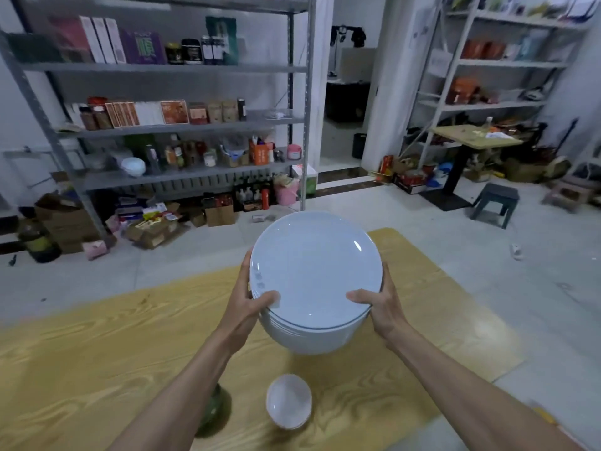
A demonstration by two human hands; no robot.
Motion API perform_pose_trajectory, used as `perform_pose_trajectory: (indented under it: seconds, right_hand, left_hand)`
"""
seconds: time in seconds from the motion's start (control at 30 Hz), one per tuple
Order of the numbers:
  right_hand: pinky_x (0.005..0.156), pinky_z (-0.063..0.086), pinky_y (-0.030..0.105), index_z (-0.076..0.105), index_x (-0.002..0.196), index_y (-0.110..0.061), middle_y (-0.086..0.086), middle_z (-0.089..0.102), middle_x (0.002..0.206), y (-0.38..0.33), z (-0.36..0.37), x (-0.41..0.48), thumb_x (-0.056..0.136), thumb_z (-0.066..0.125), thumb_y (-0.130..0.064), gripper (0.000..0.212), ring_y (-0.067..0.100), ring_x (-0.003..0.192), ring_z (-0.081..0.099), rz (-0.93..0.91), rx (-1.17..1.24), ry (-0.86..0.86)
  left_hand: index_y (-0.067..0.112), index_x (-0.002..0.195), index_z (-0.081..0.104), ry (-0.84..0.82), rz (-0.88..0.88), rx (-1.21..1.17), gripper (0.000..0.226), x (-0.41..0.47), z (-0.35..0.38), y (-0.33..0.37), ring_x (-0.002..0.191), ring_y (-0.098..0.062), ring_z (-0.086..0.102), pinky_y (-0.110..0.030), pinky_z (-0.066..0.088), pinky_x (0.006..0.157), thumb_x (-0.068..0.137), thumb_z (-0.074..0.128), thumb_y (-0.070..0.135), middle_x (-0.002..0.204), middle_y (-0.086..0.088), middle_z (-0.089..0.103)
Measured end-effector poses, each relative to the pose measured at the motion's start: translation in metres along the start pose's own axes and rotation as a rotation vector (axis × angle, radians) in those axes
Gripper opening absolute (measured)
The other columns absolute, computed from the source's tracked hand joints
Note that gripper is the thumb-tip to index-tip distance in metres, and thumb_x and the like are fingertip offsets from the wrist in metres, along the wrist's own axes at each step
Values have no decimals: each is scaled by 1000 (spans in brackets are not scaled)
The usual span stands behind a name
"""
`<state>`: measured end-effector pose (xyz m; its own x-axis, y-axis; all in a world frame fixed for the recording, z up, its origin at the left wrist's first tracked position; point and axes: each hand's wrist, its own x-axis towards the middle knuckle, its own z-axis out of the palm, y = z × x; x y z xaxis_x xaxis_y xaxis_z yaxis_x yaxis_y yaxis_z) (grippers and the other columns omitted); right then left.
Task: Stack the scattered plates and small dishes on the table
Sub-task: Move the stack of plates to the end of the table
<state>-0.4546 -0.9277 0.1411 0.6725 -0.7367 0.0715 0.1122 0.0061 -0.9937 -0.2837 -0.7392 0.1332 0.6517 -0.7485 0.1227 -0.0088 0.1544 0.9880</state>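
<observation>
Wood-grain table (81,353), stack of plates (313,278) raised between left hand (248,307) and right hand (380,307), thumbs over rims

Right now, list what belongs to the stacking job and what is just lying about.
Job: stack of plates, held by left hand and right hand; small dishes; table.
Lying about: green object by the left arm; grey stool; shelving.

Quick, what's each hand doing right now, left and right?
Left hand: closed, gripping the left rim of the stack of round white ceramic plates.
Right hand: closed, gripping the right rim of the same stack.
</observation>
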Motion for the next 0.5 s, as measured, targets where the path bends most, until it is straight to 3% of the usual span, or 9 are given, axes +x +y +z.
perform_pose_trajectory:
  seconds: [0.13,0.27,0.37,0.5]
  right_hand:
    - [82,59,39,53,130,-25,1,68,120,1,-52,48,36,77,-24,97,23,108,66,6,-29,51]
    - [89,56,50,54,131,-26,3,67,122,4,-98,97,36,78,-24,98,27,111,65,22,-53,90]
    - [91,55,51,53,133,-25,5,66,125,6,-127,131,36,79,-23,100,28,113,64,42,-60,94]
    - [93,53,56,54,132,-29,2,66,125,19,-162,175,36,79,-24,99,27,114,63,76,-74,76]
  left_hand:
    - [50,146,30,-28,-9,-35,96,58,48,-22,120,-17,60,-37,57,83,64,78,37,139,14,55]
    - [50,147,30,-56,-30,-33,96,111,91,-32,118,-16,62,-39,57,83,64,79,38,136,17,57]
    - [51,147,28,-54,-62,-33,98,144,117,-39,118,-13,62,-41,57,87,64,79,40,134,23,56]
    - [51,147,27,-6,-97,-8,99,177,146,-56,121,-15,59,-48,54,93,64,79,40,138,18,54]
